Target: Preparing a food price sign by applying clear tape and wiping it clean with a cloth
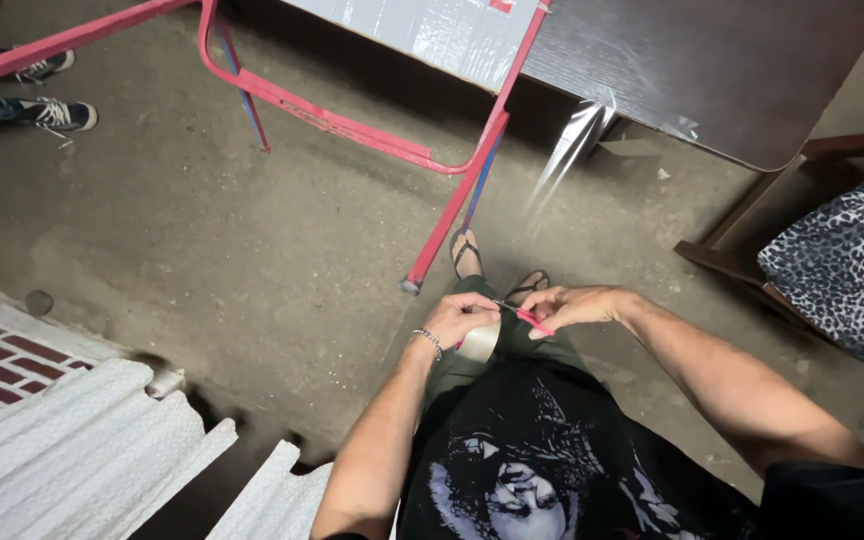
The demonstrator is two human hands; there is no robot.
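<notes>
Concrete floor [252,230] below tape roll [479,342], red cutter [527,318].

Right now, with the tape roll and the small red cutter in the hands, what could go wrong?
1. The red cutter in the right hand lies close to the left hand on the tape roll; a slip could nick the fingers.
2. The work happens over the thigh, so a slipping blade might reach the leg.
3. The loose plastic film hanging from the table could snag.
</notes>
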